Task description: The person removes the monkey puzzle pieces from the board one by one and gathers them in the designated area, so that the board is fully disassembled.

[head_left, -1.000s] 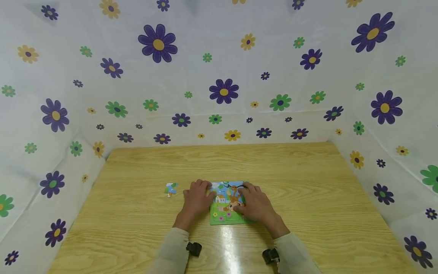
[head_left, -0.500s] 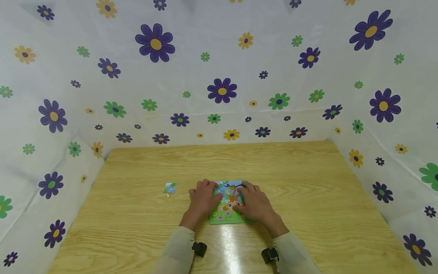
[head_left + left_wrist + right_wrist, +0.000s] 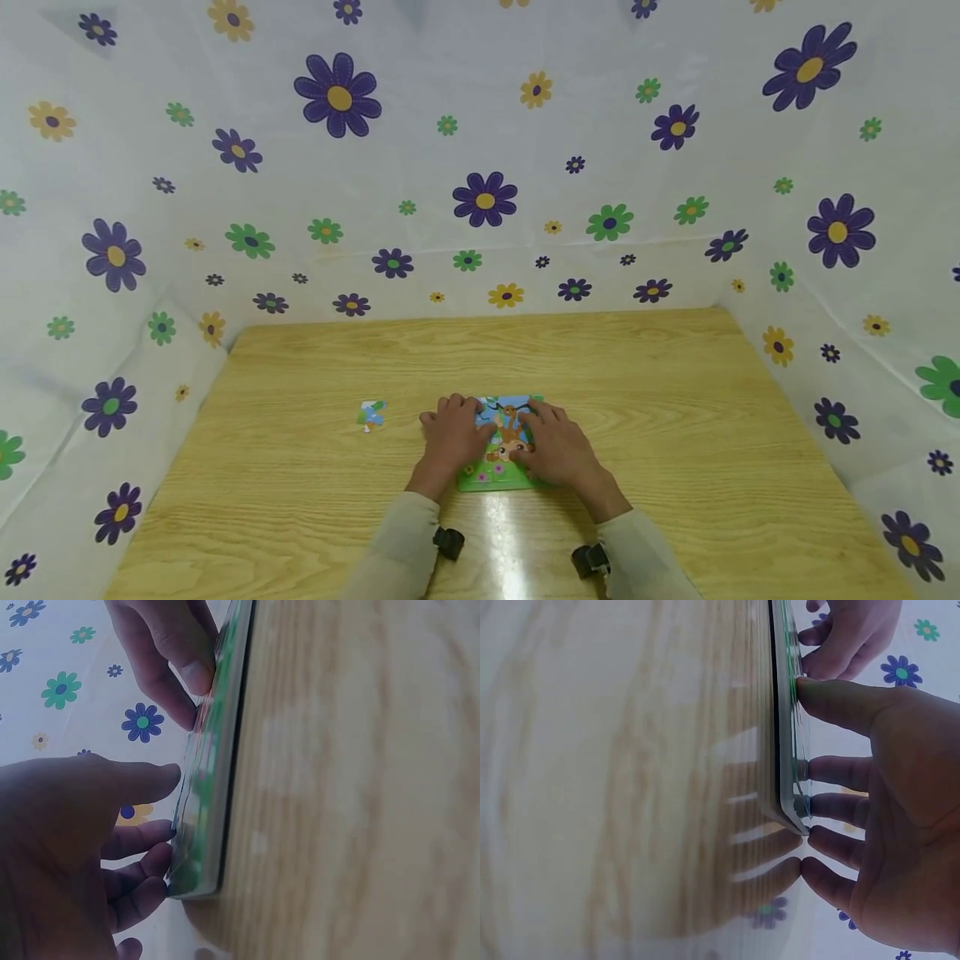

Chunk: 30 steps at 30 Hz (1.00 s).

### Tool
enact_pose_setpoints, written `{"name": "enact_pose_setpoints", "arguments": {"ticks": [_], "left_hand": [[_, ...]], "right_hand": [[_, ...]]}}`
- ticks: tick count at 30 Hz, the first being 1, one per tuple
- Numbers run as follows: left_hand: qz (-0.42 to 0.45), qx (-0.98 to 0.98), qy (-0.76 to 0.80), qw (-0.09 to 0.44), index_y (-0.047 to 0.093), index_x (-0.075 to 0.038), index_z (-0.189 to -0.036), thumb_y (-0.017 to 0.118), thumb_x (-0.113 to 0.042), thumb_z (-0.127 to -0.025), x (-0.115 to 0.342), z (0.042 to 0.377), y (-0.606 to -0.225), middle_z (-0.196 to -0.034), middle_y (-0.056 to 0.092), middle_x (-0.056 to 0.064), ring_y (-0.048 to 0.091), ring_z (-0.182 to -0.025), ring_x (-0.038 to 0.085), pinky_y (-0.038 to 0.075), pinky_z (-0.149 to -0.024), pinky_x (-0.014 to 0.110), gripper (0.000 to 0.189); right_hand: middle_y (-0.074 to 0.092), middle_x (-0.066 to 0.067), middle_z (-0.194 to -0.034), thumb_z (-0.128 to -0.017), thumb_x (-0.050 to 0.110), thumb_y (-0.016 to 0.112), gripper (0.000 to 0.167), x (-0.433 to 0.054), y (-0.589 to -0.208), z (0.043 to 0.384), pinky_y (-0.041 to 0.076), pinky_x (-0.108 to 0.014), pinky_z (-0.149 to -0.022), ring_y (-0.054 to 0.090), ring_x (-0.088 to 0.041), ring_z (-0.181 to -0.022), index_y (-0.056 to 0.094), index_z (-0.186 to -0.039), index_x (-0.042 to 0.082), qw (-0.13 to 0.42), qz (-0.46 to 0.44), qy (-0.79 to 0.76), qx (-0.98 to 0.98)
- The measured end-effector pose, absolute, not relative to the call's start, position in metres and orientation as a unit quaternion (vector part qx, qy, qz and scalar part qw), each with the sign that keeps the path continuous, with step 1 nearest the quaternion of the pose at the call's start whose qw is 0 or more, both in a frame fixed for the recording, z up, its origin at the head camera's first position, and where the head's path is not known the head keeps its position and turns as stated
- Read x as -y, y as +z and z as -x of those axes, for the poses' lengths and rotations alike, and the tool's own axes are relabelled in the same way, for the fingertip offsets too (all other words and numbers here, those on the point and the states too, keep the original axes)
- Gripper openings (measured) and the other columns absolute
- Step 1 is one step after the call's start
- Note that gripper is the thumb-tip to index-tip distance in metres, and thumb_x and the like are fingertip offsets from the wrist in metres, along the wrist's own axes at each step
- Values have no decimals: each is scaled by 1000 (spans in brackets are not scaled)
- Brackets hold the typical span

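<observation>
A square jigsaw puzzle (image 3: 491, 479) in a green-edged frame lies flat on the wooden table, printed with a monkey, flowers and blue sky. My left hand (image 3: 452, 435) rests over its left side, fingertips on the face and thumb towards the middle. Over the right side, my right hand (image 3: 562, 446) touches the board with spread fingers. From the left wrist view, the left hand's fingertips (image 3: 154, 889) meet the puzzle's surface near a corner. The right wrist view shows the right thumb (image 3: 821, 694) on the face, with the outer fingers at or beyond the corner. Both palms cover parts of the picture.
Left of the board, loose jigsaw pieces (image 3: 372, 415) in blue, green and white lie together on the table (image 3: 637, 375). A white cloth (image 3: 420, 158) printed with flowers walls the back and sides. Black bands (image 3: 448, 543) sit at both wrists.
My left hand has shifted rightward over the puzzle, covering more of its left side, including the printed house. The right hand stays nearly still, as do the loose pieces.
</observation>
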<state>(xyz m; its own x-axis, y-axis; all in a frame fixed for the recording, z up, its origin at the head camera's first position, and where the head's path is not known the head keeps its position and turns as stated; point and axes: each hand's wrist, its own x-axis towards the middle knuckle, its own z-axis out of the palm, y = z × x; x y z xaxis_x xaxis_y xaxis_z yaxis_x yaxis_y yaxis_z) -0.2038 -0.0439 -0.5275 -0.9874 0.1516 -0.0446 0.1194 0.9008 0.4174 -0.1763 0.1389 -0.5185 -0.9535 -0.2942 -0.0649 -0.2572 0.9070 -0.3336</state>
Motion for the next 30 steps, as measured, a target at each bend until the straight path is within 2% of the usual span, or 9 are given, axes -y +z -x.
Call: {"name": "enact_pose_setpoints", "arguments": {"ticks": [15,18,24,27,30], "left_hand": [[-28,-975,217,44,62,-17,-109,68,-44,-88,34,209,-531,-118,59,7,51,-111,29,31,-90,57,35],[-25,-974,224,41,61,-17,-107,69,-43,-87,34,209,-533,-114,60,5,52,-108,28,31,-89,56,33],[-28,-966,257,34,56,-18,-101,70,-37,-87,34,210,-535,-92,58,-1,53,-93,24,27,-84,52,28],[-33,-961,274,36,57,-18,-112,70,-34,-88,34,211,-535,-91,59,-3,54,-91,22,27,-84,52,31],[-35,-961,272,42,55,-21,-126,69,-33,-88,33,212,-535,-97,61,-2,56,-96,23,28,-89,54,42]], "right_hand": [[40,-15,-151,-86,45,70,57,-141,-522,177,40,-52,-104,41,-37,-136,57,-129,8,52,147,-173,-973],[41,-15,-150,-85,44,70,55,-140,-521,176,40,-52,-105,41,-37,-135,59,-125,7,53,145,-178,-972],[41,-16,-150,-85,43,72,52,-140,-520,175,41,-52,-104,42,-38,-135,60,-121,7,48,147,-186,-970],[41,-16,-150,-85,43,71,50,-141,-521,175,41,-53,-103,41,-38,-135,61,-120,8,45,150,-185,-970],[41,-16,-150,-85,43,71,49,-141,-521,175,42,-55,-101,41,-38,-135,61,-119,9,43,151,-184,-970]]}}
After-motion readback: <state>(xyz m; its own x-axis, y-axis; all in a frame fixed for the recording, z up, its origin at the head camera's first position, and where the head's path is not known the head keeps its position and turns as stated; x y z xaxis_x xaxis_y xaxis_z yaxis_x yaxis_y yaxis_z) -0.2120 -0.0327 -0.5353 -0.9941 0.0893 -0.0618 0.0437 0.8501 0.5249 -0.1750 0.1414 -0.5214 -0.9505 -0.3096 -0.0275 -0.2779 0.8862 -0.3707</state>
